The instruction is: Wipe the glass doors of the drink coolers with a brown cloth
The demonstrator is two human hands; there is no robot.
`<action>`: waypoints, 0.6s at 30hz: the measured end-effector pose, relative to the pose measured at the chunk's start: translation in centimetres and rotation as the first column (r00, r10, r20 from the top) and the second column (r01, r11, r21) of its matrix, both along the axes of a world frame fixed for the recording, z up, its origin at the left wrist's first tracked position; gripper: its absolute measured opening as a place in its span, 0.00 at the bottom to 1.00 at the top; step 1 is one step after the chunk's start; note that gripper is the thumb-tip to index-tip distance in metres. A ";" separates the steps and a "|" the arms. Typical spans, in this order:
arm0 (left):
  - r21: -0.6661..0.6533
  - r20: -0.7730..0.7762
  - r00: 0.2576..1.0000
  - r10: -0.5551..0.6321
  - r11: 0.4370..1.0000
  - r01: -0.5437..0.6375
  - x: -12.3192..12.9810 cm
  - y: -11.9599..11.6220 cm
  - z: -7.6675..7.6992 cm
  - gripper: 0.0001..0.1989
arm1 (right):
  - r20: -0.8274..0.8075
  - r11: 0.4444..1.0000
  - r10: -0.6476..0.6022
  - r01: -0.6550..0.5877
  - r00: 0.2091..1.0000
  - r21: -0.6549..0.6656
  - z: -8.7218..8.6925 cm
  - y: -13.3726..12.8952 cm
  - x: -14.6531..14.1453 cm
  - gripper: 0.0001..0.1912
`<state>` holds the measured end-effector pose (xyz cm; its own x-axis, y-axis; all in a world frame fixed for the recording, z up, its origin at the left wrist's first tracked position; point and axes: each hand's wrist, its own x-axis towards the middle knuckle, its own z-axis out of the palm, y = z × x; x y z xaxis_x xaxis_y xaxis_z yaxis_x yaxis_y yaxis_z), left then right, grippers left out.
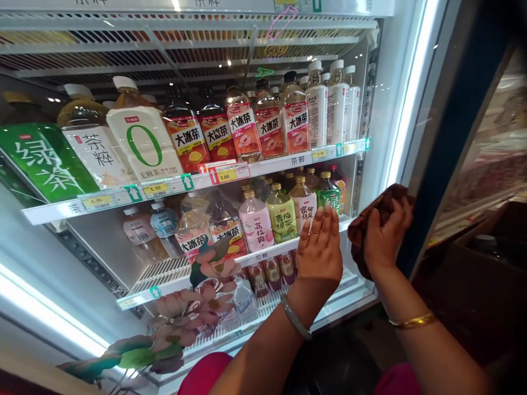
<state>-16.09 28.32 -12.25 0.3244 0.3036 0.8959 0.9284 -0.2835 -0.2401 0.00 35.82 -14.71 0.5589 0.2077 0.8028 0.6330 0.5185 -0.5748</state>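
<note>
My left hand [320,257] lies flat against the glass door of a lit drinks cooler, its fingers stretched upward and holding nothing; a pale bangle circles that wrist. To its right, my right hand [387,233] has its fingers on a crumpled dark brown cloth [359,241], pressed at the door's right edge beside the dark frame. A gold bangle is on the right wrist. Behind the glass, a green-labelled bottle [329,192] and a peach-coloured tea bottle [302,200] show just above my left fingertips.
Large tea bottles [144,137] line the upper shelf [263,167], with price tags along its edge. Smaller bottles stand below. Flower decoration [173,315] covers the lower left glass. A dark door frame [453,109] runs down the right, with stacked goods beyond.
</note>
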 end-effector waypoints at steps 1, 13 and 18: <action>0.022 0.011 1.000 -0.003 1.000 0.003 0.1 0.1 -0.1 0.35 | 0.049 1.000 0.022 -0.022 0.999 -0.003 0.0 -0.5 -0.9 0.28; -0.001 0.047 0.997 -0.067 0.998 0.067 -0.5 0.2 -1.3 0.36 | -0.041 0.997 -0.002 -0.001 0.999 -0.083 -1.1 -0.4 -1.5 0.28; 0.032 0.069 0.993 -0.099 0.995 0.097 -0.2 0.9 -1.5 0.34 | 0.165 0.999 0.021 -0.026 0.986 0.029 0.7 -1.8 -5.1 0.27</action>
<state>-16.34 29.18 -13.77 0.2874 0.2473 0.9253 0.9112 -0.3684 -0.1846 -5.13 34.02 -13.98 0.4142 0.1931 0.8895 0.7049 0.5502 -0.4477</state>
